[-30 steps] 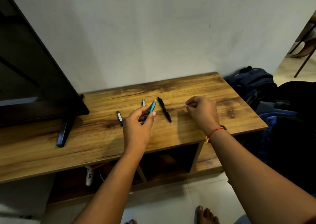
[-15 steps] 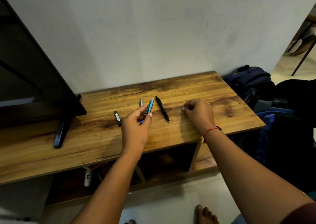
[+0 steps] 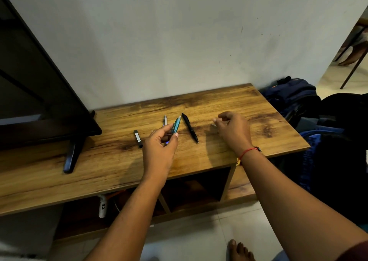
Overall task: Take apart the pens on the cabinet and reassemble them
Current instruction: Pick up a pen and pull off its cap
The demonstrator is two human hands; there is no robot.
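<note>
My left hand [image 3: 159, 149] holds a teal pen barrel [image 3: 176, 125] between thumb and fingers, tilted up and away over the wooden cabinet top [image 3: 229, 105]. Behind it a white pen [image 3: 165, 120] lies on the wood, partly hidden by my fingers. A black pen [image 3: 190, 127] lies flat just right of the teal one. My right hand [image 3: 234, 130] hovers low over the cabinet with curled fingers pinching a tiny pale pen part [image 3: 214, 120]. A short black cap-like piece [image 3: 138, 138] with a white label lies to the left.
A dark television [image 3: 35, 93] on a black foot [image 3: 72, 157] fills the cabinet's left end. Bags [image 3: 294, 97] are piled on the floor at the right. Open shelves sit under the top, with a white object [image 3: 102, 206] inside. My bare foot [image 3: 239, 250] stands on the tiled floor.
My right hand has dropped lower toward the cabinet top with the small part. The left hand has stayed in place holding the teal barrel.
</note>
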